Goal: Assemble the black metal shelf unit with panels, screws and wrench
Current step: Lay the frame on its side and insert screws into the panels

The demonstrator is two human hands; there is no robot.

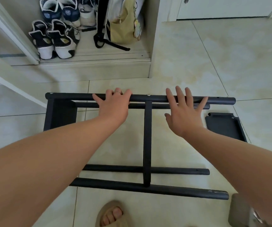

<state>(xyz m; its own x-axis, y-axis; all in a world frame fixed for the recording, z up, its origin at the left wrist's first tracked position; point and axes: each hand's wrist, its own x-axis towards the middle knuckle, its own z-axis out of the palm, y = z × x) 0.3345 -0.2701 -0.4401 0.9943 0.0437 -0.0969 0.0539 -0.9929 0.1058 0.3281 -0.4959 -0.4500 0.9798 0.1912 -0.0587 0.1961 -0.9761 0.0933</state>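
The half-built black shelf frame [147, 141] is lying on its side on the floor; the left hand [114, 106] is curling fingers around its far tube, probably steadying it, while the right hand [185, 112], fingers spread, is hovering over that tube, and a loose panel [223, 125] is waiting right of the frame.

- A partly built black shelf frame [147, 141] lies on its side on pale floor tiles [189, 59].
- The left hand [114, 107] curls over the far top tube [76, 96]; a ring shows on one finger.
- The right hand [185, 110] is spread flat, fingers open, over the same tube.
- A loose black panel [225, 126] lies on the floor right of the frame.
- Sneakers [53, 40] and a yellow bag [123, 25] sit in an alcove beyond.
- A sandalled foot [112, 215] shows at the bottom edge.
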